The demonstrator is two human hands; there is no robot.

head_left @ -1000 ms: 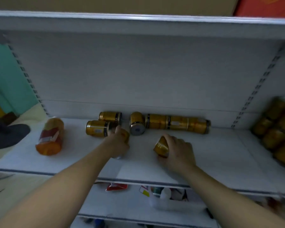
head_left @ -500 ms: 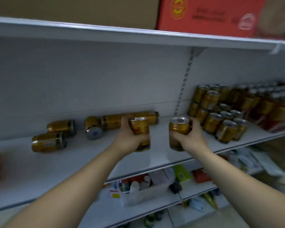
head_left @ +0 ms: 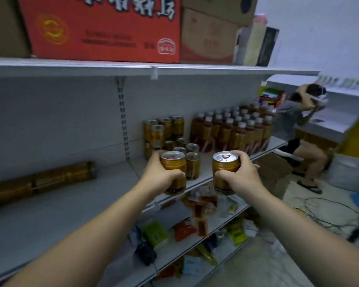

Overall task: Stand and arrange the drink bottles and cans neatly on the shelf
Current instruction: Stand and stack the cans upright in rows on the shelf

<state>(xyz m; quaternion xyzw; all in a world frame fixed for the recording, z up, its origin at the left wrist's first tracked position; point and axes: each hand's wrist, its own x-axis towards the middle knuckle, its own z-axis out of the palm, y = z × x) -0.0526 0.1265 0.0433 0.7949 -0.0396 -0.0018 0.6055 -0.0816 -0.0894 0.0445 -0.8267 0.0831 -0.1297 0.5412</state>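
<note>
Left hand grips one upright gold can; right hand grips a second gold can, both held over the near edge of the shelf. Just beyond, standing cans cluster by the back wall. Far left, a row of fallen cans lies on its side. Far right, capped bottles stand in rows.

The person's left hand and right hand are bare; the left forearm and right forearm are bare too.
</note>
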